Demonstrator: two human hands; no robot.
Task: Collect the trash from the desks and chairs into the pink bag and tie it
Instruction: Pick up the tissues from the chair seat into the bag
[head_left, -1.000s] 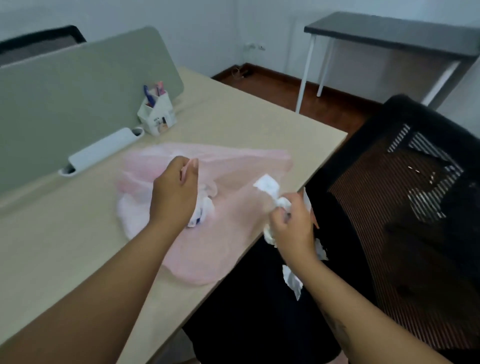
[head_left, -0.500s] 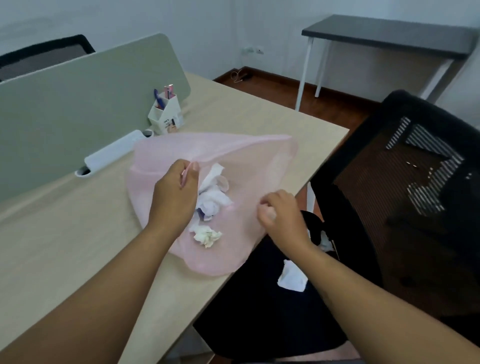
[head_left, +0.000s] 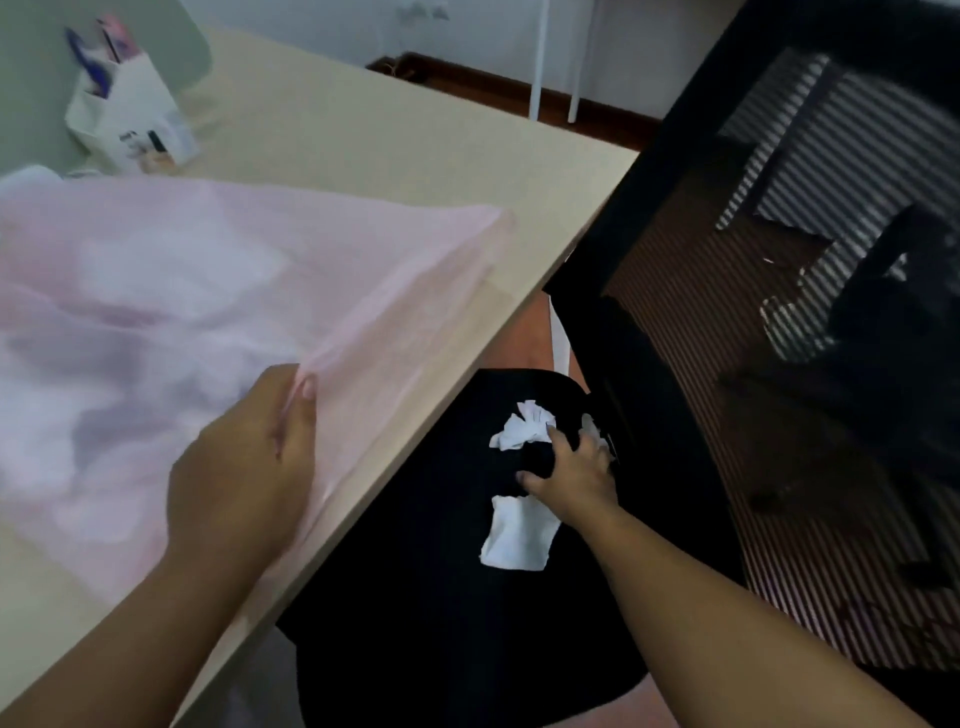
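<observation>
1. The left hand (head_left: 249, 457) is pinching the rim of the pink bag (head_left: 218, 291), which is lying on the desk (head_left: 374, 150) with white trash showing blurred inside.
2. The right hand (head_left: 574, 467) is resting on the black chair seat (head_left: 441, 597), fingers spread and holding nothing, touching a crumpled paper (head_left: 522, 431).
3. A flatter paper scrap (head_left: 517, 535) is lying just beside the wrist.

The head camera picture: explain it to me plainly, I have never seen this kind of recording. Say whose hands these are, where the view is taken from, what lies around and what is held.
There is no machine here. A person wears a wide-angle camera on the head, so you look down along their own bare arms. The left hand pinches the edge of a thin, see-through pink plastic bag lying on the pale wooden desk; blurred white shapes show through it. The right hand reaches down to the black chair seat, fingers spread, touching a crumpled white paper scrap. A flatter white paper piece lies nearer. A white pen holder stands at the back.
</observation>
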